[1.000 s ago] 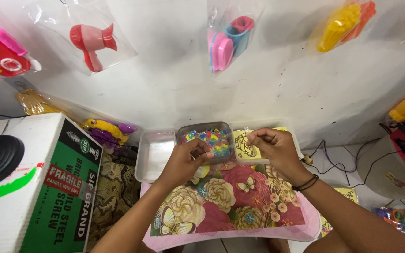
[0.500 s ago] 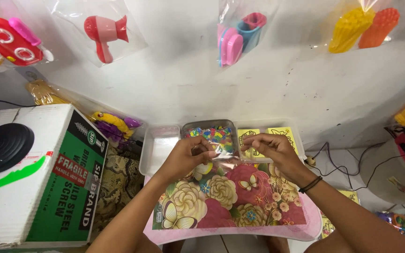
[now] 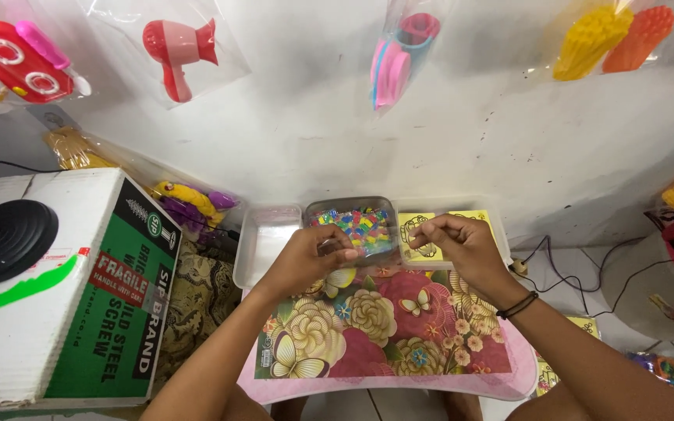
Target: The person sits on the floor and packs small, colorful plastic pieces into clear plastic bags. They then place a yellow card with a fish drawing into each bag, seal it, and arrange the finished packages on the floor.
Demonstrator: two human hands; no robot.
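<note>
Head view showed 2 hands at the far edge of a floral lap table [image 3: 368, 327]. Left hand [image 3: 310, 257] and right hand [image 3: 454, 242] pinched something too small to identify, beside a tray of colourful beads [image 3: 356, 226]; probably light, slippery, best gripped by fingertips.

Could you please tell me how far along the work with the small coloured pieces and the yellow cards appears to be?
Set out already: a tray of coloured pieces, a clear empty tray and yellow cards behind a floral table. In hand: the left hand and right hand pinch something too small to identify. Left: the coloured tray looks nearly full, so most pieces seem unused.
</note>
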